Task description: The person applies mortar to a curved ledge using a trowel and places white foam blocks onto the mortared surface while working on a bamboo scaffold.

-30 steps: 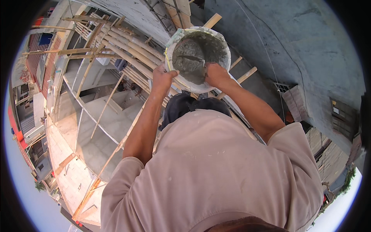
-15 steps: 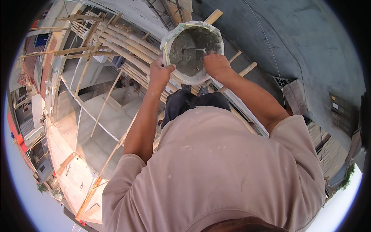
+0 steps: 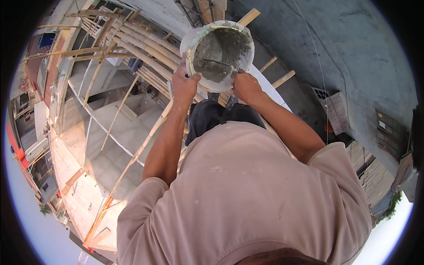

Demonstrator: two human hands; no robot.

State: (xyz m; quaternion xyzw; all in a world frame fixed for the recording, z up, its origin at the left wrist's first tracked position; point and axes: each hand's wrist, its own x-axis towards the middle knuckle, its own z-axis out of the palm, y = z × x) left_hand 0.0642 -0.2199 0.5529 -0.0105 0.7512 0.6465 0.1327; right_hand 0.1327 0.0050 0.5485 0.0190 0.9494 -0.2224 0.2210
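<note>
A round, pale bucket [image 3: 189, 46] with a mortar-smeared rim is held out in front of me, its mouth facing up toward me. Grey wet mortar [image 3: 229, 42] coats its inside. My left hand [image 3: 184, 86] grips the bucket's left side, thumb over the rim. At the near right of the rim my right hand [image 3: 246, 86] is closed round the handle of a trowel, the handle mostly hidden by the fingers. The trowel's blade [image 3: 214, 67] lies low in the bucket, mortar on and around it.
Bamboo poles [image 3: 148, 51] form scaffolding under and left of the bucket, around my feet [image 3: 213, 96]. A grey plastered wall [image 3: 353, 48] rises on the right, with a thin cord [image 3: 314, 57] hanging before it. Far below at left is a concrete floor [image 3: 119, 132].
My right hand has drawn back toward me, from over the bucket's inside to its near right rim. The trowel blade has come nearer with it, and the bucket has tilted slightly.
</note>
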